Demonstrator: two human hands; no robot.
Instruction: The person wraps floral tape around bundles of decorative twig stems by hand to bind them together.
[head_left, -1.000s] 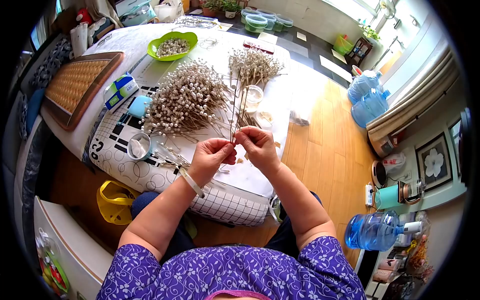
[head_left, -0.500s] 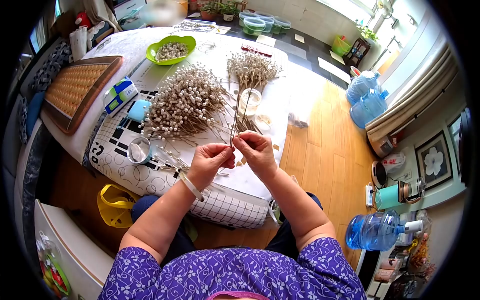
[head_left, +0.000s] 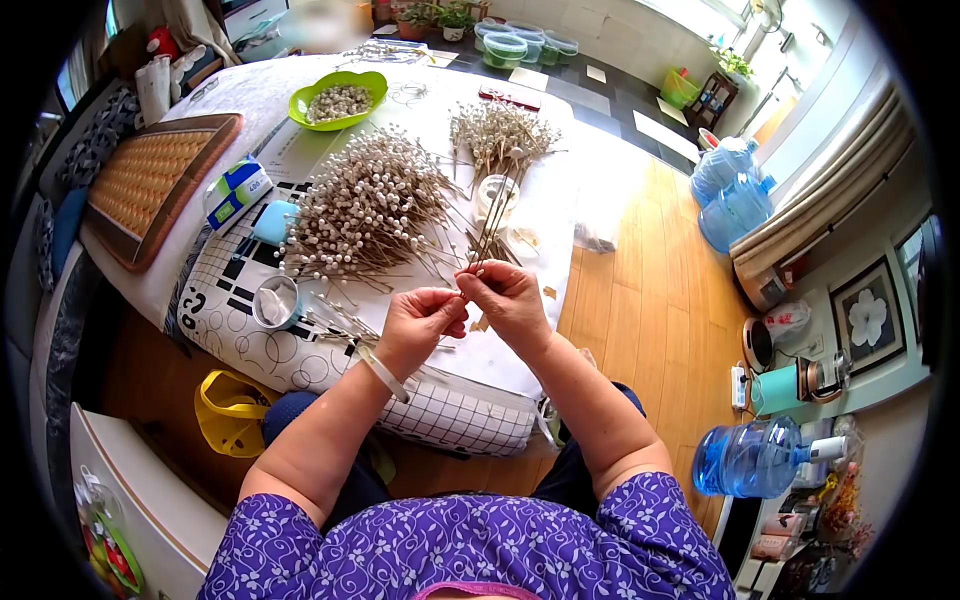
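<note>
Thin brown stems (head_left: 488,228) rise from the fingertips of my right hand (head_left: 508,300), which is closed around their lower ends. My left hand (head_left: 420,322) is pinched right beside it, fingertips touching or almost touching; whatever lies in that pinch is too small to make out. Beyond my hands spreads a large pile of dried stems with white bead-like heads (head_left: 365,205). A smaller bunch of pale-headed stems (head_left: 500,135) lies at the back, partly behind the held stems. Near my left wrist rest a few loose white-tipped stems (head_left: 345,322).
A green bowl (head_left: 340,115) of pale beads stands at the back. Left of the pile are a tissue pack (head_left: 238,190), a blue box (head_left: 275,222) and a cup (head_left: 276,302). A round white container (head_left: 497,197) sits behind the held stems. Water bottles (head_left: 745,458) stand right.
The held stems now lean further right, with their tops shifted that way. My right hand has turned slightly, while my left hand stays nearly in place.
</note>
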